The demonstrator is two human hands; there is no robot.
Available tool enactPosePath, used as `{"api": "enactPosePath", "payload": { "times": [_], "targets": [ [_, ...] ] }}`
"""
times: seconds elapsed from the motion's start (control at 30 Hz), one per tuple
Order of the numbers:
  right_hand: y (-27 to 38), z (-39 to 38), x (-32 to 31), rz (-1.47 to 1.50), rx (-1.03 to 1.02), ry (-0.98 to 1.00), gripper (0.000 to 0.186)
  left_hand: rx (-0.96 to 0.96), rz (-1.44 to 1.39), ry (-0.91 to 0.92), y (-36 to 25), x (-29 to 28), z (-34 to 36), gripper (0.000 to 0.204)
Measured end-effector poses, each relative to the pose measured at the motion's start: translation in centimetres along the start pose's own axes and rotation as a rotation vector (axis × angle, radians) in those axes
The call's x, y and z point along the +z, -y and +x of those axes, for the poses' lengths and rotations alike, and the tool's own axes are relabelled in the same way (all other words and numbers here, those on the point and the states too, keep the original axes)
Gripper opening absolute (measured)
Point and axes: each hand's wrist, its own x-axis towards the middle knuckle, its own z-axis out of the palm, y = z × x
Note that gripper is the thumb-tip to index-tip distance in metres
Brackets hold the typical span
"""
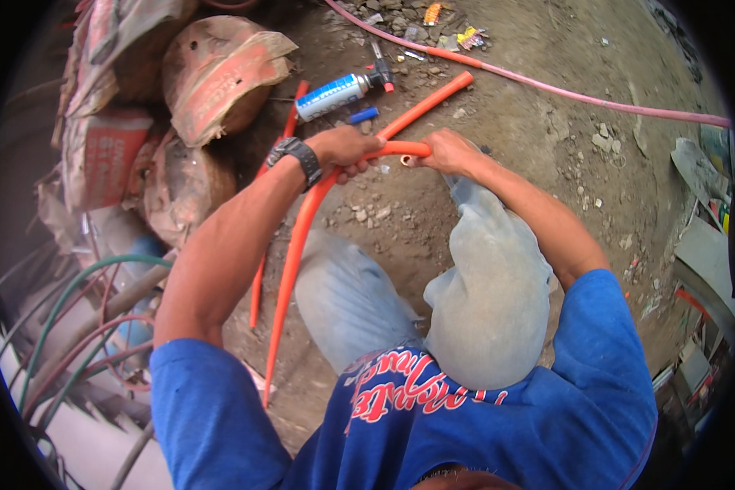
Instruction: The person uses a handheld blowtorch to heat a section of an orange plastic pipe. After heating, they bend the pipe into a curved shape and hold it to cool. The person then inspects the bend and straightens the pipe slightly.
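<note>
An orange plastic pipe (296, 245) runs up from beside my left knee and bends over toward the right. My left hand (349, 151), with a dark watch on the wrist, is closed round it at the bend. My right hand (452, 153) grips the same pipe near its right end. Beyond my hands, a second orange pipe (429, 104) lies slanting on the ground and passes behind my left hand. A third orange pipe (257, 286) shows left of the bent one. A blue-and-white gas canister (332, 95) with a torch head (380, 73) lies beyond my left hand, near a small blue cylinder (363, 116).
Dirty torn paper sacks (224, 82) stand at the upper left. Green and red hoses (98, 269) coil at the left. A pink hose (576, 98) crosses the far dirt ground (539, 147). Scraps and sheet pieces (702, 253) lie along the right.
</note>
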Motion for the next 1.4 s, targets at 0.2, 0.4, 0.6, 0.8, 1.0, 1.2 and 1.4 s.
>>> {"api": "enactPosePath", "payload": {
  "times": [0.2, 0.4, 0.6, 0.8, 1.0, 1.2, 1.4],
  "targets": [
    [-0.7, 0.3, 1.6, 0.052, -0.015, -0.029, 0.048, 0.022, 0.008, -0.014, 0.0, 0.1, -0.5, 0.046],
    [-0.6, 0.4, 1.8, 0.074, 0.012, 0.039, 0.047, 0.032, 0.017, -0.031, 0.0, 0.1, -0.8, 0.047],
    [0.4, -0.9, 2.0, 0.107, 0.083, 0.065, 0.047, 0.033, 0.005, -0.02, 0.2, 0.3, -0.6, 0.045],
    [0.6, -1.1, 2.0, 0.134, 0.068, 0.056, 0.048, 0.037, 0.001, -0.008, 0.3, 0.3, -0.6, 0.045],
    [1.1, -2.0, 1.5, 0.13, 0.027, 0.078, 0.051, 0.049, 0.017, -0.013, 0.1, 0.5, -0.8, 0.043],
    [1.0, -2.0, 1.6, 0.131, 0.028, 0.093, 0.052, 0.03, -0.013, -0.011, 0.0, 0.6, -1.0, 0.042],
    [1.0, -1.9, 1.2, 0.086, 0.073, 0.188, 0.053, -0.017, -0.13, -0.003, -0.1, 0.7, -1.4, 0.034]
  ]
}}
